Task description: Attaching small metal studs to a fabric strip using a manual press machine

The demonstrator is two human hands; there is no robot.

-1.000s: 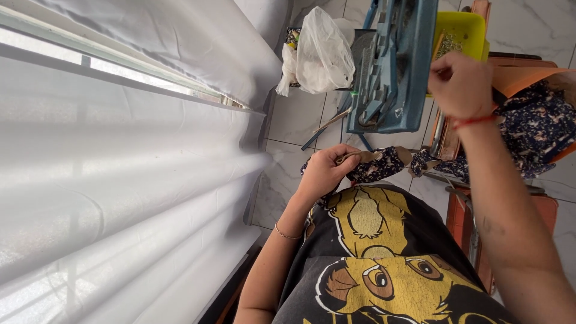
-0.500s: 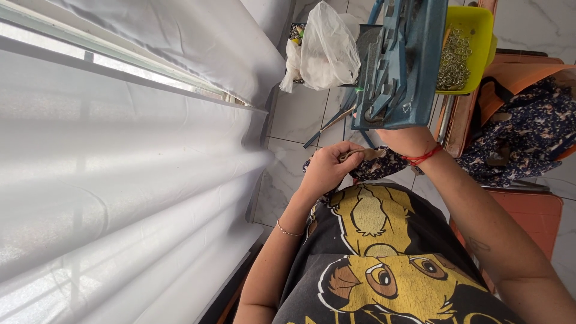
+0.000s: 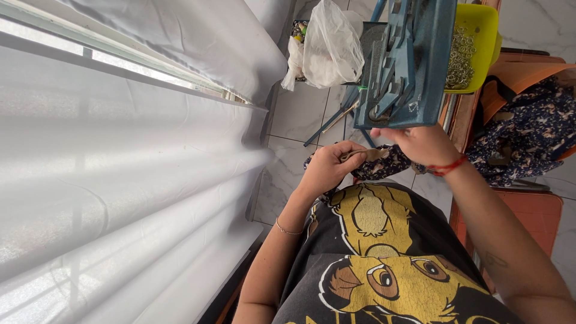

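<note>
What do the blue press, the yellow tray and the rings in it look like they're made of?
Blue press: looks like painted metal, with chipped, worn patches on a dull blue coat. Yellow tray: probably plastic, with an even bright colour and a smooth moulded rim. Rings: likely metal, from the pale silvery glint, though they are too small to be sure.

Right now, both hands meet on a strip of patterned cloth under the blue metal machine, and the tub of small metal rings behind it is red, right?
Not quite: the head view shows the tub of rings is yellow. The rest holds: left hand and right hand meet on the cloth below the blue machine.
</note>
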